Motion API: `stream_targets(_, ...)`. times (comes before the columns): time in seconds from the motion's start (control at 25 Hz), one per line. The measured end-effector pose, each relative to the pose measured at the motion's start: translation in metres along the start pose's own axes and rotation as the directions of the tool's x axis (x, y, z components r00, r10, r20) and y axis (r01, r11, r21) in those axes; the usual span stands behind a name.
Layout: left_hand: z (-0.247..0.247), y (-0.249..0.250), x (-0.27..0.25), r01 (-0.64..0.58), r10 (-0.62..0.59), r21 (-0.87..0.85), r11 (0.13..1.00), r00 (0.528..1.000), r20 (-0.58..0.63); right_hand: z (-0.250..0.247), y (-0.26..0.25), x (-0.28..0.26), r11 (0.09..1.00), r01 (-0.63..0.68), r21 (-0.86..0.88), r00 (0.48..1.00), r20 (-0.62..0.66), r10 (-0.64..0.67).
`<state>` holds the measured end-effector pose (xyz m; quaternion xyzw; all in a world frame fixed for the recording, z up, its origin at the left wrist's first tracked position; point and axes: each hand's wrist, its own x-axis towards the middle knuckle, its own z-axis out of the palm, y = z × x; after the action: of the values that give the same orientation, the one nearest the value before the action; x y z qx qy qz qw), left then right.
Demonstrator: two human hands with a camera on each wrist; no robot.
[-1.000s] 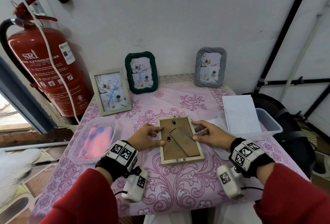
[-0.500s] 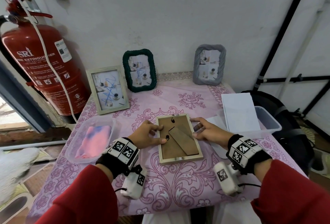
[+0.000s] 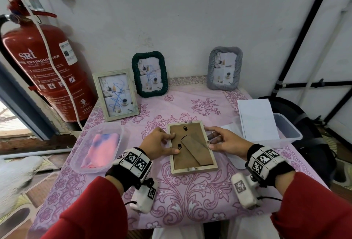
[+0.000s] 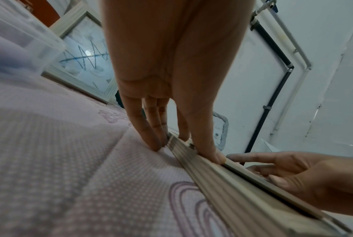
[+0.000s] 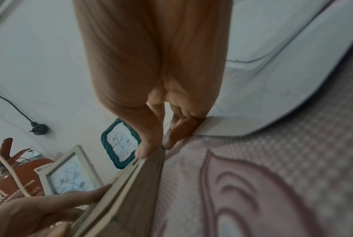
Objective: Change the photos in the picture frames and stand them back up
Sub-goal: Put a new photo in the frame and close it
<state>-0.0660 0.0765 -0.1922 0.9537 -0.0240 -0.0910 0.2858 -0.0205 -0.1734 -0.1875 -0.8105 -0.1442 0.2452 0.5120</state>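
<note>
A light wooden picture frame (image 3: 190, 149) lies face down mid-table, brown backing and folded stand up. My left hand (image 3: 167, 143) holds its left edge, thumb and index finger on the backing and the other fingers against the outer side (image 4: 181, 141). My right hand (image 3: 211, 138) grips the right edge, with the thumb on the rim and curled fingers at the side (image 5: 155, 144). Three frames stand at the back: a light wooden one (image 3: 116, 95), a green one (image 3: 150, 75) and a grey one (image 3: 225, 68). White photo sheets (image 3: 257, 118) lie across a clear tub (image 3: 291, 132).
A clear tub holding pink and blue cloth (image 3: 99, 147) sits to the left of my left hand. A red fire extinguisher (image 3: 47, 71) stands off the table's left side. Beyond the right edge is a black bag (image 3: 304, 124). The wall is close behind the frames.
Both hands stay at the frame's two sides and the frame has not moved. Only the head view has shifted slightly.
</note>
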Motion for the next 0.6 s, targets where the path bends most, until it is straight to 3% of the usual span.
stream_targets(0.2, 0.0012, 0.0015, 0.0008, -0.009, 0.010, 0.059, 0.998, 1.000, -0.020, -0.0009, -0.0014, -0.0020, 1.000, 0.003, -0.016, 1.000, 0.012, -0.003)
stream_targets(0.4, -0.0075, -0.0031, 0.0013, -0.018, 0.011, 0.061, 0.998, 0.992, 0.125, -0.0023, -0.0045, -0.0040, 0.999, -0.025, 0.027, 0.999, 0.045, 0.023)
stream_targets(0.6, -0.0065, -0.0044, 0.0002, -0.020, 0.012, 0.074, 0.997, 0.995, 0.097, 0.0012, -0.0035, -0.0028, 1.000, -0.015, -0.024, 0.999, 0.031, 0.016)
